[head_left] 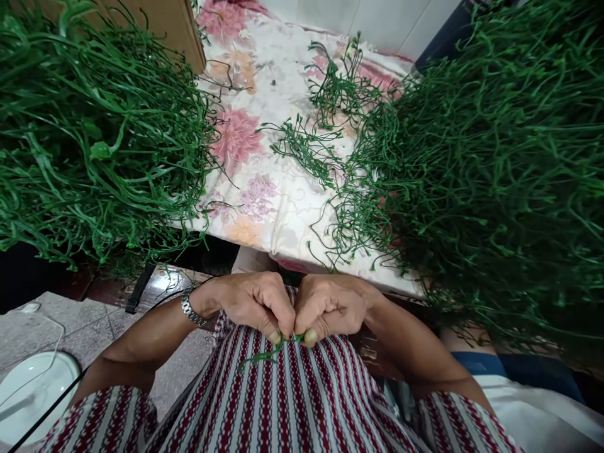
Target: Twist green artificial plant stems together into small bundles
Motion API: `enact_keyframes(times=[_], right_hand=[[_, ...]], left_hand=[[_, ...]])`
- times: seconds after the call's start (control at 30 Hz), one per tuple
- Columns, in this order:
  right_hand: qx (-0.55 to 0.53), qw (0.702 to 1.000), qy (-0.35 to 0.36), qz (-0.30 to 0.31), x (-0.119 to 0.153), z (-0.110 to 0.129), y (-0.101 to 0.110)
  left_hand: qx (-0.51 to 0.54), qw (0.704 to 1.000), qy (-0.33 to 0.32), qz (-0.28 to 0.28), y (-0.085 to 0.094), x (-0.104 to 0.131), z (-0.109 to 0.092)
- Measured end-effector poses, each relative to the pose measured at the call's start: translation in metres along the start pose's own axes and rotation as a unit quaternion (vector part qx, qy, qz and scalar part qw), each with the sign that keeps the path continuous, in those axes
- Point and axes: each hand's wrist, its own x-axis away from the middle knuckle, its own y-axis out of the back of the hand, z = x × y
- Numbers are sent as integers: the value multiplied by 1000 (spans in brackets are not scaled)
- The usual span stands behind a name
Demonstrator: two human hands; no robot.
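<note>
In front of my chest, just off the table's near edge, my left hand [259, 305] and my right hand [330, 308] meet fingertip to fingertip. Both are closed in a pinch on a short green plastic-looking stem [260, 357], whose loose end hangs to the left below my left thumb. The fingers hide the part where the two pinches meet. To the left rises a big heap of glossy green stems [104, 151]. A larger heap of thin, branched green stems [500, 163] fills the right side. Between them lie small bunches of branched stems [306, 148].
A flower-patterned cloth [292, 211] covers the table. A cardboard box [177, 31] stands behind the left heap, and a dark blue object [446, 41] is at the back right. A round white base [40, 390] with a cable sits at lower left.
</note>
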Motion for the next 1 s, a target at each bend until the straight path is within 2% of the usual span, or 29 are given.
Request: enact_keyframes(times=[0.2,0.37,0.5,0.6,0.7,0.77,0.83,0.9,1.0], right_hand=[[-91,996,-4,12,-2,-9,2],[-164,985,-7,-47,1,-28,0],[-197,977,3,-77,5,-35,-2],[-208,975,11,-82,3,-39,-4],[-246,963,14,-112,0,-43,-4],[-255,955,13,-153,0,-39,-1],[-220,946,7,-238,5,-28,2],[-136,927,-11,-351,13,-12,4],[22,883,-63,-464,20,9,5]], left_hand=[[95,995,12,-22,-1,1,9],[174,979,51,-88,1,-3,16],[207,969,44,-128,1,-8,22],[218,966,41,-135,-4,-10,26],[211,965,28,-153,-14,-13,27],[198,966,9,-166,-20,-16,26],[209,957,-2,-201,-20,-18,23],[245,924,-4,-294,-17,-18,18],[259,871,-18,-417,-8,-16,11]])
